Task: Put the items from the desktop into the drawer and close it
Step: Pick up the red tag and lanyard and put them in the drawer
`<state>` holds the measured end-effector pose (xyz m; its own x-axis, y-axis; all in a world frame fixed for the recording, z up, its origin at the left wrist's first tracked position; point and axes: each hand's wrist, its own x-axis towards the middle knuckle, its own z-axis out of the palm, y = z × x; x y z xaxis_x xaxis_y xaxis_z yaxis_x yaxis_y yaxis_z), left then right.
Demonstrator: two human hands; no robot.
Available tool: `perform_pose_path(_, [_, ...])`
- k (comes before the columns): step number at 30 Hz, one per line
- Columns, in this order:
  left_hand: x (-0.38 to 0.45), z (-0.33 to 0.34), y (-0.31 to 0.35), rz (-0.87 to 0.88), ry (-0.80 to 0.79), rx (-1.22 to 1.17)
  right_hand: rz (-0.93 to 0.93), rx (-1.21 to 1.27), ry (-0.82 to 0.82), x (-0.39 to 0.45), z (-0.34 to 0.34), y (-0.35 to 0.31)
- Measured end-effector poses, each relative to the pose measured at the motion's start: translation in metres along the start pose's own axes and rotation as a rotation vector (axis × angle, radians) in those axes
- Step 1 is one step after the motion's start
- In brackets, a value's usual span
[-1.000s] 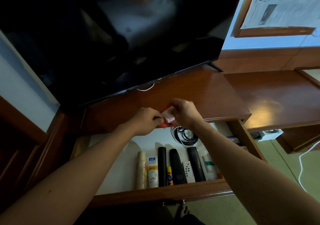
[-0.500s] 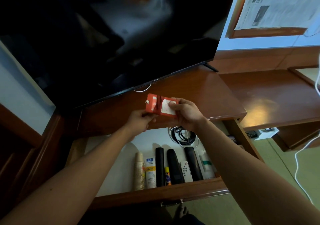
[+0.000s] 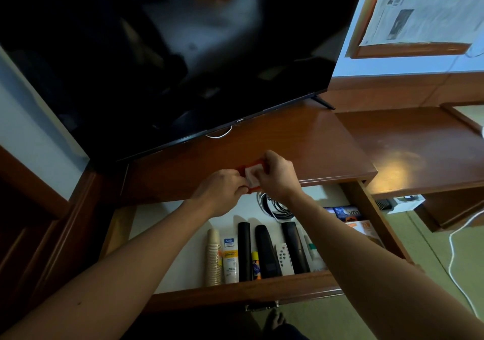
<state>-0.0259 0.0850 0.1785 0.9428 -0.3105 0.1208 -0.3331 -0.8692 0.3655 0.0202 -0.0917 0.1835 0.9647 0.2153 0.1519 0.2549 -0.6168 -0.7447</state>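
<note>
Two hands hold one small red item (image 3: 252, 176) with a white label, at the centre of the frame, above the desktop's front edge and the back of the open drawer (image 3: 251, 291). Left hand (image 3: 222, 187) pinches its lower left end; right hand (image 3: 275, 173) grips its upper right end, fingers curled over it. Half a second ago the item was raised and spread flat between the hands; it now sits lower and bunched, the hands drawn closer together. Judgement: it is being folded for stowing, not yet placed.

Near, at the lower centre, the drawer already contains a stack of paper cups (image 3: 213, 257), a tube (image 3: 230, 259), several black remotes (image 3: 265, 250), a white remote (image 3: 284, 258) and, further back, a coiled cable (image 3: 277, 206). The drawer stands fully open.

Beyond, the wooden desktop (image 3: 301, 146) shows no other loose item. A television (image 3: 162, 51) fills the upper left. A framed newspaper (image 3: 424, 9) hangs upper right.
</note>
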Motion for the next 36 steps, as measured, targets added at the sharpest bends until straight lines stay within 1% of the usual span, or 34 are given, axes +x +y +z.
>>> perform_pose_path(3, [-0.001,-0.002,-0.003,0.039,0.054,0.074,0.064,-0.014,-0.125,0.003,0.001,0.001])
perform_pose_path(5, [-0.003,0.001,-0.007,0.03,0.122,0.083,0.14,0.076,-0.184,0.004,0.001,0.004])
perform_pose_path(7, [-0.005,0.005,-0.01,-0.04,0.202,0.042,0.224,0.217,-0.225,0.004,0.0,0.007])
perform_pose_path(9, [-0.006,0.007,-0.01,-0.127,0.234,-0.038,0.264,0.306,-0.26,0.002,0.0,0.009])
perform_pose_path(10, [-0.005,0.007,-0.01,-0.16,0.215,-0.081,0.268,0.328,-0.275,0.001,0.001,0.01])
perform_pose_path(12, [-0.003,0.003,-0.008,-0.215,0.118,-0.15,0.271,0.354,-0.301,0.0,0.003,0.01])
perform_pose_path(14, [-0.002,0.0,-0.009,-0.251,0.044,-0.171,0.287,0.4,-0.33,-0.002,0.004,0.01])
perform_pose_path(16, [-0.003,-0.003,-0.011,-0.246,0.045,-0.156,0.325,0.548,-0.384,-0.005,0.005,0.011])
perform_pose_path(18, [-0.005,-0.002,-0.013,-0.239,0.076,-0.156,0.453,0.698,-0.414,-0.006,0.005,0.013])
perform_pose_path(21, [-0.008,0.002,-0.017,-0.169,0.153,-0.181,0.744,0.78,-0.416,-0.002,0.009,0.023])
perform_pose_path(23, [-0.01,0.007,-0.019,-0.084,0.21,-0.192,0.882,0.806,-0.537,-0.001,0.01,0.03])
perform_pose_path(24, [-0.01,0.009,-0.02,-0.04,0.224,-0.186,0.923,0.824,-0.601,-0.002,0.011,0.033])
perform_pose_path(25, [-0.01,0.012,-0.02,0.006,0.228,-0.169,0.947,0.843,-0.647,-0.003,0.01,0.035])
perform_pose_path(27, [-0.01,0.017,-0.019,0.101,0.23,-0.117,0.958,0.881,-0.69,-0.002,0.008,0.035])
perform_pose_path(30, [-0.009,0.022,-0.02,0.207,0.258,-0.042,0.949,0.908,-0.678,0.002,0.008,0.034])
perform_pose_path(33, [-0.008,0.024,-0.024,0.233,0.281,-0.005,0.939,0.92,-0.654,0.006,0.011,0.036])
perform_pose_path(36, [-0.005,0.027,-0.028,0.231,0.273,0.036,0.881,0.847,-0.624,0.011,0.015,0.036])
